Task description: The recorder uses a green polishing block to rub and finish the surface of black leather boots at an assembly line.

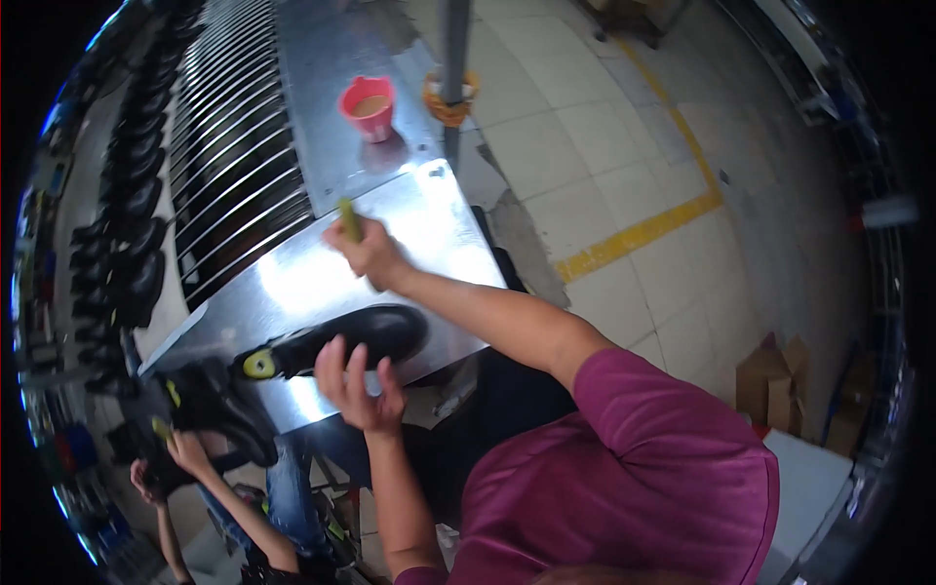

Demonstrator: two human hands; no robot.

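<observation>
Smooth metal tops the table. Above it, the right hand grips 1 yellow-green handle; the left hand, fingers spread, overlaps 1 black shoe lying on the table, contact unclear. Farther off stands 1 red cup; lower left, a co-worker's hand.

Black shoe on metal table; olive-green stick in right hand.

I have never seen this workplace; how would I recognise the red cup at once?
Find the roller conveyor; along its right side runs a flat metal surface. The cup stands there, near a grey post. Unlike that post, it is bright pinkish-red, with tan contents.
</observation>
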